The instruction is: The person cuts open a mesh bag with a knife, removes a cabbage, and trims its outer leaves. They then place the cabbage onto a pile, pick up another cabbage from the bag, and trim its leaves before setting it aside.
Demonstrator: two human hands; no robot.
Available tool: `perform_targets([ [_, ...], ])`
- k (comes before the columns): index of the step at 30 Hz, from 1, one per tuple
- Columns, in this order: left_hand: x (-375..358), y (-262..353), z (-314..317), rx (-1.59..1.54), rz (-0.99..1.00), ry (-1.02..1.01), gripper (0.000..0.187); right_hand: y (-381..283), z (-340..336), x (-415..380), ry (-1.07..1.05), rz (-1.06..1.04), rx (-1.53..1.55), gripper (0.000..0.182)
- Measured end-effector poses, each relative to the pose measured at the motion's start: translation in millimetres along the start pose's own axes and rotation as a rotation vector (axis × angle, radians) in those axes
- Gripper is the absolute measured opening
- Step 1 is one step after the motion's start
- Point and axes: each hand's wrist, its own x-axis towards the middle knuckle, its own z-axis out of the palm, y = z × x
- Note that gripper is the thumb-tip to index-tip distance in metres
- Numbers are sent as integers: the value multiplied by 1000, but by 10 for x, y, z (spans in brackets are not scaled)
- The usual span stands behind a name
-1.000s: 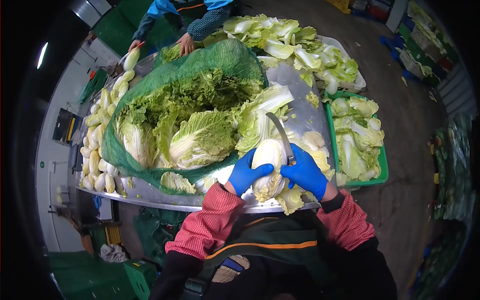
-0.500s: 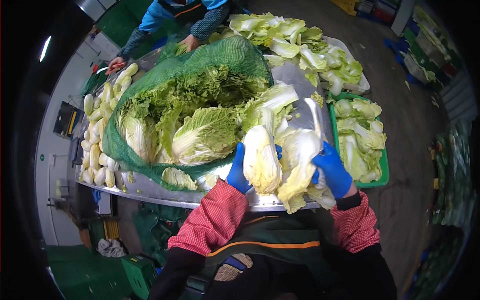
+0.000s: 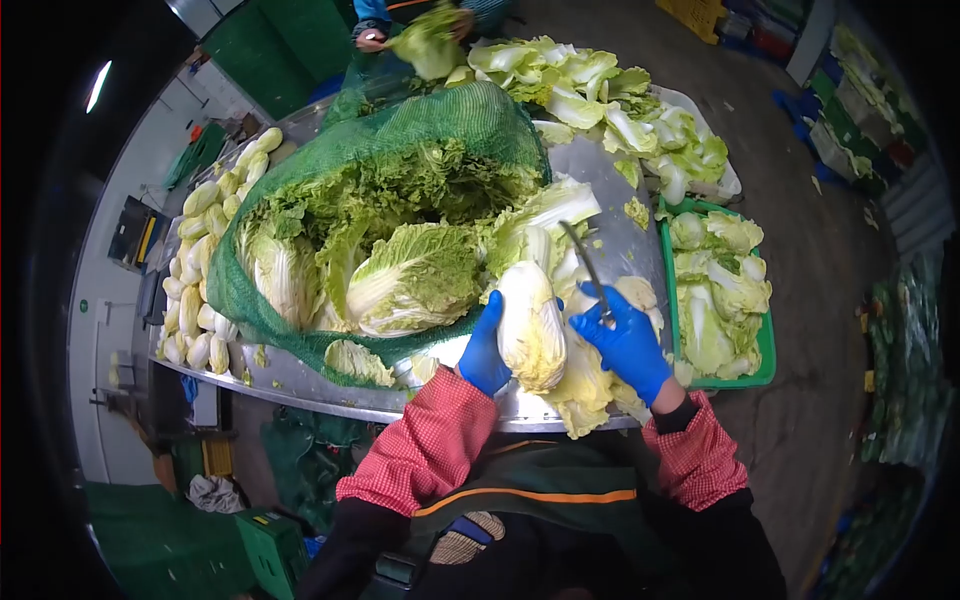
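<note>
My left hand [image 3: 487, 347] in a blue glove is closed around a trimmed Chinese cabbage [image 3: 532, 325], pale white and yellow, held upright near the table's front edge. A knife [image 3: 583, 252] with a thin, slightly curved blade is in my blue-gloved right hand [image 3: 625, 343], its blade pointing up and away from me. Loose outer leaves [image 3: 582, 392] lie just beneath and beside the cabbage. Left of my hands, an open green mesh sack [image 3: 478, 120] holds several untrimmed Chinese cabbages [image 3: 415, 280].
Trimmed cabbages [image 3: 190, 290] are lined up along the left of the metal table [image 3: 300, 385]. A green crate [image 3: 750, 370] of leaves stands at right, behind it a white tub [image 3: 733, 185] of leaves. Across the table, a person's hands [image 3: 371, 40] handle a leafy cabbage [image 3: 428, 45].
My right hand has moved left and up from the loose leaf, and the knife's blade now shows clearly. The cabbage in my left hand shifted slightly. Across the table, the person's hands have lifted greens.
</note>
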Motion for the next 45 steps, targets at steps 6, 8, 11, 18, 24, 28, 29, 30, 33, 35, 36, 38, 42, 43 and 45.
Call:
perform_targets([
  [6, -16, -52, -57, 491, 234, 28, 86, 220, 287, -57, -86, 112, 162, 56],
  [8, -200, 18, -94, 409, 198, 55, 86, 226, 399, -13, -162, 168, 206, 51],
  [11, -742, 312, -203, 169, 156, 208, 71, 155, 672, 74, -362, 191, 236, 41],
  [18, -2614, 865, -1730, -294, 776, 452, 65, 119, 1371, 200, -402, 185, 168, 34],
  [24, -3744, 940, -3199, -462, 1009, 989, 62, -4, 1845, 166, -428, 187, -48, 31],
  [28, -3871, 565, -5082, -452, 877, 678, 53, -78, 2159, 174, -422, 139, -86, 32],
  [29, -3875, 508, -5490, -478, 801, 619, 54, -104, 2241, 177, -415, 128, -82, 32],
  [30, -3762, 587, -5628, -676, 621, 730, 61, -119, 2310, 185, -402, 120, -79, 32],
  [33, -3316, 1182, -4929, -443, 750, 1103, 100, -130, 2490, 199, -403, 79, -186, 33],
  [35, -3290, 1459, -4570, -376, 617, 1147, 112, -134, 2542, 172, -386, 41, -226, 33],
  [36, -3230, 1515, -4498, -338, 559, 1187, 114, -118, 2555, 145, -375, 7, -245, 32],
  [38, -3075, 1008, -5415, -256, 287, 779, 60, -100, 2578, 101, -358, -35, -278, 32],
  [42, -2909, 629, -4174, -216, -530, 88, 49, 160, 2372, -36, -331, -188, -485, 32],
  [43, -2915, 984, -2979, 368, -552, 408, 54, 239, 2359, -65, -323, -392, -509, 31],
  [45, -2644, 1279, -1991, 432, -404, 222, 52, 295, 2294, -214, -355, -427, -601, 30],
])
